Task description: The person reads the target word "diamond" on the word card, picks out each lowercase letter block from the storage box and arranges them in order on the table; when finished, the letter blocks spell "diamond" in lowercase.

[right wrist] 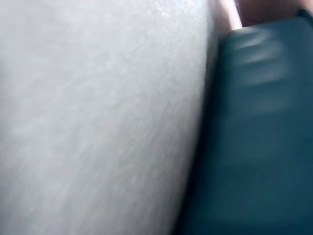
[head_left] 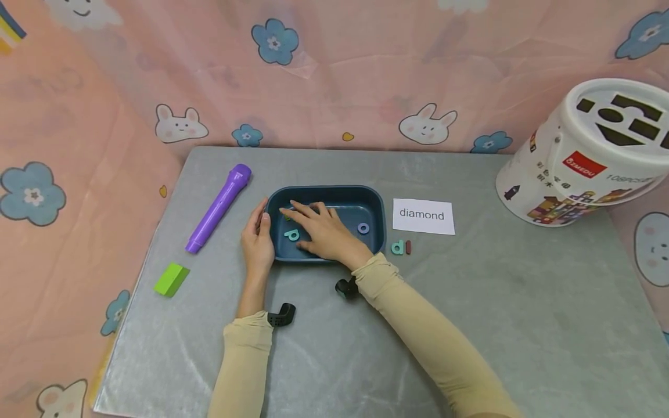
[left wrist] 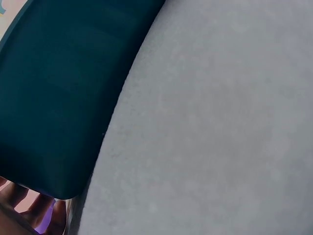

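Head view: I see the blue tray (head_left: 355,210) near the desk's (head_left: 522,302) far edge, long axis roughly parallel to it, holding a teal letter (head_left: 291,235) and a purple ring (head_left: 363,228). The left hand (head_left: 258,241) grips its left end; the right hand (head_left: 329,235) spreads its fingers inside. Left wrist: I get the tray's wall. Right wrist: same, blurred.

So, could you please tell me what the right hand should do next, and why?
Probably shift the right hand aside to look for an "a" in the tray: the card reads "diamond", an apparent teal "d" and reddish bar, perhaps "i", lie below it, and the hand covers part of the tray.
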`<state>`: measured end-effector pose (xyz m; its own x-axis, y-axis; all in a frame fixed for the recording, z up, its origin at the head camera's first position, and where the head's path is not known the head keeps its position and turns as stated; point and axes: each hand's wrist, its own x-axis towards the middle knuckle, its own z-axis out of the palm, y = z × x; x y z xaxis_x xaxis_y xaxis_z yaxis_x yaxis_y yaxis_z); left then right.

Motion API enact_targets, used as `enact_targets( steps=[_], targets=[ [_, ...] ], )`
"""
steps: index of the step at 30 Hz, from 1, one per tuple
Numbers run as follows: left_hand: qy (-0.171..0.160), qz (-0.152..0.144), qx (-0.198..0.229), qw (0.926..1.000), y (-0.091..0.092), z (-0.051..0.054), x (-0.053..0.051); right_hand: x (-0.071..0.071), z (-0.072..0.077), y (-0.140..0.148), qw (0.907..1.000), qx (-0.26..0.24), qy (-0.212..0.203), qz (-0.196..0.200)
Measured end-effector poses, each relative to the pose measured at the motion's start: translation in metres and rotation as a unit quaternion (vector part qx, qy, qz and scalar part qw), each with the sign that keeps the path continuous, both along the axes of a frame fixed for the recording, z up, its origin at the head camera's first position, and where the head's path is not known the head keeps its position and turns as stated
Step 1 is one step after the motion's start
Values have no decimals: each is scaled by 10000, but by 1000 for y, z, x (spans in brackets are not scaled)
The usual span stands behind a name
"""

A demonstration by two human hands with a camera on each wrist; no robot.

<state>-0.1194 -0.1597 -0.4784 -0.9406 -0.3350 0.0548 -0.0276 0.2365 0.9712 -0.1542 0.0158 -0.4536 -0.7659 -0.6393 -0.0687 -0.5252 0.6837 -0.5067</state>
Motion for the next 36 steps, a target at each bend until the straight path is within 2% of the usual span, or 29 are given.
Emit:
enact_targets(
  steps=[6,10,13,16,18,21,24,28,32,36],
  targets=[
    [14,-22,74,10000,0,0,1,-5,-3,-14,9976,684,21,53],
    [77,3,109,9999,0,0,0,-6,-4,-13,9970,770,22,-89],
    [69,10,105,9999,0,0,1,-5,-4,-8,9992,311,-60,-232],
    [24,1,98,9999,1,1,1,-3,-2,1,9971,-640,-48,-399],
    [23,41,120,9999,1,1,1,-1,2,7,9886,-1410,-47,-525],
    [58,96,121,9999,2,2,1,3,8,18,9673,-2426,-49,-738],
    [106,124,124,9998,2,2,2,8,16,31,9478,-3032,-84,-985],
    [132,130,151,9997,2,2,2,16,26,52,9367,-3332,-184,-1058],
    [82,130,164,9997,2,2,1,24,31,77,9379,-3308,-162,-1036],
    [67,118,162,9998,2,2,1,32,32,104,9369,-3229,76,-1336]
  ],
)
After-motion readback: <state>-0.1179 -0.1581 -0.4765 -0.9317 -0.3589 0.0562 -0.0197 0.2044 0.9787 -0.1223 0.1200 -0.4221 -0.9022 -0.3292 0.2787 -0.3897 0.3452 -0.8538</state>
